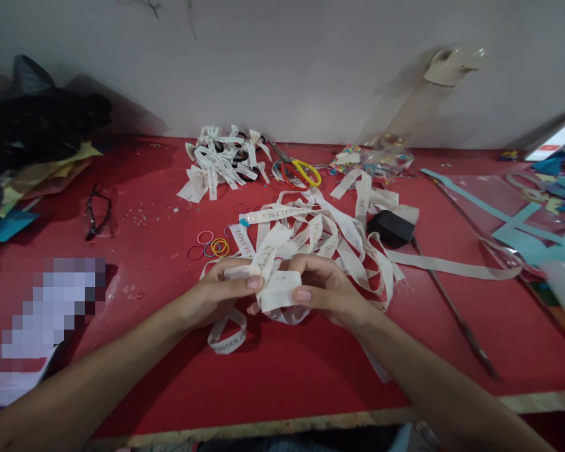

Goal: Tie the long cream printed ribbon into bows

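Near the front middle of the red table, a folded piece of cream printed ribbon [279, 290] is pinched between both hands. My left hand [226, 285] grips its left side, thumb on top. My right hand [327, 289] holds the right side between thumb and fingers. Just beyond lies a loose heap of printed ribbon [315, 232], with strands running under and around the hands. One ribbon loop [228, 339] rests below my left hand. Small coloured elastic bands [211, 245] lie to the left of the heap. Some fingers are hidden behind the ribbon.
Scissors with yellow and red handles [304, 172] lie behind the heap, beside a pile of ribbon-tied black bands [228, 157]. A black block [392, 227] and a thin stick [456, 314] are at right. Glasses [98, 210] and a blurred-out device [42, 333] sit left.
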Demonstrator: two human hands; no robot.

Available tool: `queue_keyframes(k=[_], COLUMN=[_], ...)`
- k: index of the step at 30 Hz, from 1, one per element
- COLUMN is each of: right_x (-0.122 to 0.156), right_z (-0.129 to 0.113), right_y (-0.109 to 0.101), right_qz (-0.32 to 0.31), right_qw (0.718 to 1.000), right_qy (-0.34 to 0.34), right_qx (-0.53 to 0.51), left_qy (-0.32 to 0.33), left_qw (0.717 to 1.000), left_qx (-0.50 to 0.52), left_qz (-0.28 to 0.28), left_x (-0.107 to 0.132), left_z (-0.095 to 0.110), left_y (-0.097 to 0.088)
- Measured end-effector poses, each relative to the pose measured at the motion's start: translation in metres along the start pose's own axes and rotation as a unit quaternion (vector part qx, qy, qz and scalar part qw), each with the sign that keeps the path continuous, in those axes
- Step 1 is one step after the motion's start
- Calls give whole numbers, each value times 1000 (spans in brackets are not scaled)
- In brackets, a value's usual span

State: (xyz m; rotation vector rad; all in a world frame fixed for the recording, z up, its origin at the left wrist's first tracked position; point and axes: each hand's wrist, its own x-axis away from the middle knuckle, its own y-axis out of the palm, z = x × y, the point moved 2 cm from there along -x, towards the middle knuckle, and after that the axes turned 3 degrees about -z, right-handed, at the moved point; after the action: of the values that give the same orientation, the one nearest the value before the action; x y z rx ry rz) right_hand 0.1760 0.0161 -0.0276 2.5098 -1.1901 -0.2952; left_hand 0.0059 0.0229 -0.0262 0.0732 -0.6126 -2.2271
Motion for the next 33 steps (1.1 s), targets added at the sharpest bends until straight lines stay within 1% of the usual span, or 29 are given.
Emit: queue_keyframes(k=[3, 5, 7, 10, 13, 17, 20, 24, 27, 31, 33], right_x=[-4, -5, -5, -2, 0, 1, 0, -4, -5, -5, -4], right_z=[-1, -3, -4, -4, -2, 1, 2, 0, -3, -9, -11], right_y=[1, 3, 5, 8, 9, 9, 11, 13, 17, 23, 25], right_qz=[28, 35, 27, -19, -72, -112, -117, -123, -135, -149, -157], right_qw=[998, 996, 995, 995, 992, 987, 988, 991, 990, 988, 985], right_qy=[-49, -68, -67, -20, 36, 73, 69, 47, 29, -5, -17], right_qx=[-21, -37, -64, -93, -92, -93, -72, -24, 8, 46, 64], left_qy=[7, 3, -29, -97, -133, -202, -258, -288, -310, -316, -307], left_qw=[999, 996, 991, 979, 968, 948, 933, 936, 928, 920, 917], left_qx=[-8, -17, -22, -23, -11, 55, 97, 131, 170, 212, 228], left_qz=[-51, -84, -126, -179, -211, -242, -233, -153, -115, -93, -112], left_x=[2, 3, 4, 6, 9, 11, 11, 13, 16, 18, 17], left_z=[2, 3, 2, 0, -2, -6, -11, -19, -25, -29, -28], left_y=[-1, -1, 0, 2, 4, 6, 7, 3, -1, 0, 4])
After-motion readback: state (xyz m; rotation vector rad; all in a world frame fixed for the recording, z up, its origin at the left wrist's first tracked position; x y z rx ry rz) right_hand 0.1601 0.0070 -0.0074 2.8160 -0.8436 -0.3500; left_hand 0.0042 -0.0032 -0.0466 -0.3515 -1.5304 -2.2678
